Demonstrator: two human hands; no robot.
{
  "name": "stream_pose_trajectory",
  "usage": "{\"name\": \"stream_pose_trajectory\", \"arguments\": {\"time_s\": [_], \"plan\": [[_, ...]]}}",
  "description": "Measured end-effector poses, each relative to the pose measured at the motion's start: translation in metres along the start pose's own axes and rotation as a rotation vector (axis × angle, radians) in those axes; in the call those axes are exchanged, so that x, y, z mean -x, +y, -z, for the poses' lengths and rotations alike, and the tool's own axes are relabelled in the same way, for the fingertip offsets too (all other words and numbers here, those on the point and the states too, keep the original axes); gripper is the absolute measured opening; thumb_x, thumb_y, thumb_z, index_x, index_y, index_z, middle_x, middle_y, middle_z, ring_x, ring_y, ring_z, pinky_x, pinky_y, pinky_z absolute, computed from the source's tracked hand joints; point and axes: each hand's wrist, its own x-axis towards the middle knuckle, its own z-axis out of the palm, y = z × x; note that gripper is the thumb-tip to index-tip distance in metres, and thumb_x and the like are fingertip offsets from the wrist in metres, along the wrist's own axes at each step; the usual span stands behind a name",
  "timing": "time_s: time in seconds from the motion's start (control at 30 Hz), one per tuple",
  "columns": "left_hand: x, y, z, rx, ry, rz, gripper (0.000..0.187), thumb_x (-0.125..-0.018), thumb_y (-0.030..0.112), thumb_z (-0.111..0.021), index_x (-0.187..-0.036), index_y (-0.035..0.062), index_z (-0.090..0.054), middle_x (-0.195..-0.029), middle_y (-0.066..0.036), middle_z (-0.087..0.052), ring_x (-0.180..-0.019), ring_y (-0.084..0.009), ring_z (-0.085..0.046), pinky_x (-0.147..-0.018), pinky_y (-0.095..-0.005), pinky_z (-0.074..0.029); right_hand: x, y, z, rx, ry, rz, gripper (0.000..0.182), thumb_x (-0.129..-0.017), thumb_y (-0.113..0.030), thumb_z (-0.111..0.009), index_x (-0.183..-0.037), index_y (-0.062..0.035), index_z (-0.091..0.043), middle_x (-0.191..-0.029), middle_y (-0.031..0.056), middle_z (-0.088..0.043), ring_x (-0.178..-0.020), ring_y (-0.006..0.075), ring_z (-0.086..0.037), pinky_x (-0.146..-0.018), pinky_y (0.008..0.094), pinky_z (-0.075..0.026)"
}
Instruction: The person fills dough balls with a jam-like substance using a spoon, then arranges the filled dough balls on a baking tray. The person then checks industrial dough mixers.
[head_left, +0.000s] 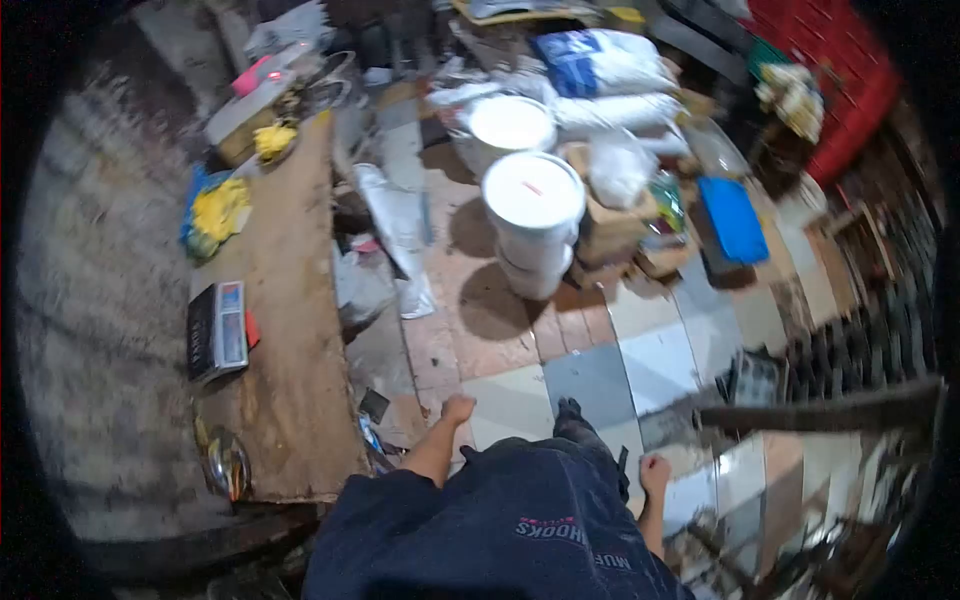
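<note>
My left hand (458, 408) hangs at my side over the tiled floor, with its fingers curled in and nothing seen in it. It is nearest to the right edge of the wooden table (285, 330) but apart from it. On the other side of my body, my right hand (655, 470) also hangs low, curled closed, with no object showing in it. A dark shirt (480, 530) with printed lettering covers my torso, and one dark-clad foot (570, 410) stands on a grey tile.
Two white lidded buckets (533, 192) stand ahead on the floor. Beside them are a stuffed clear bag (622, 168), white sacks (605, 65) and a blue lid (733, 220). The table holds a scale (230, 325) and yellow material (220, 208). A wooden bar (820, 415) juts in at right.
</note>
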Motion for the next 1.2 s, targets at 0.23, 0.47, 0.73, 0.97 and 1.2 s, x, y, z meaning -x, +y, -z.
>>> {"name": "stream_pose_trajectory", "arguments": {"time_s": [0.23, 0.47, 0.73, 0.97, 1.2], "plan": [[-0.056, -0.048, 0.003, 0.146, 0.026, 0.212, 0.054, -0.082, 0.048, -0.056, -0.111, 0.0038, -0.065, -0.117, -0.019, -0.063, -0.111, -0.0356, -0.058, -0.095, -0.0434, -0.044, -0.319, -0.246, -0.007, -0.076, 0.024, 0.659, 0.010, -0.079, -0.011, -0.059, -0.081, -0.0017, -0.054, -0.068, 0.0153, -0.055, -0.062, 0.0312, -0.055, -0.058, 0.0407, -0.043], [-0.131, -0.109, 0.018, 0.370, 0.031, 0.330, 0.049, -0.080, 0.045, -0.064, -0.106, 0.0036, -0.069, -0.107, -0.017, -0.068, -0.103, -0.0310, -0.063, -0.089, -0.0393, -0.048, -0.427, -0.561, -0.059, -0.364, -0.086, 0.723, 0.010, -0.081, -0.008, -0.062, -0.086, 0.0005, -0.058, -0.071, 0.0115, -0.056, -0.061, 0.0217, -0.054, -0.058, 0.0327, -0.043], [-0.260, -0.099, 0.181, 0.924, 0.135, 0.063, 0.037, -0.079, 0.035, -0.068, -0.095, 0.0024, -0.069, -0.086, -0.014, -0.069, -0.074, -0.0238, -0.064, -0.069, -0.0362, -0.048, -0.428, -0.674, -0.200, -0.124, -0.396, 0.791, 0.023, -0.082, -0.013, -0.065, -0.071, 0.0026, -0.053, -0.070, 0.0149, -0.051, -0.059, 0.0260, -0.051, -0.057, 0.0358, -0.041], [-0.435, 0.052, 0.392, 0.557, 0.324, 0.164, 0.035, -0.080, 0.036, -0.067, -0.094, 0.0050, -0.069, -0.088, -0.012, -0.069, -0.085, -0.0244, -0.065, -0.075, -0.0367, -0.049, -0.542, -0.773, -0.251, -0.335, -0.297, 0.734, 0.016, -0.072, 0.003, -0.049, -0.087, 0.0026, -0.052, -0.078, 0.0132, -0.051, -0.066, 0.0222, -0.052, -0.061, 0.0316, -0.043], [-0.605, 0.047, 0.453, 0.279, 0.228, 0.060, 0.041, -0.083, 0.041, -0.064, -0.108, 0.0078, -0.065, -0.096, -0.016, -0.068, -0.094, -0.0308, -0.064, -0.085, -0.0411, -0.049, -0.740, -0.896, -0.332, -0.323, -0.207, 0.502, 0.006, -0.078, -0.002, -0.056, -0.083, -0.0005, -0.060, -0.070, 0.0082, -0.059, -0.058, 0.0112, -0.053, -0.057, 0.0264, -0.044]]}}
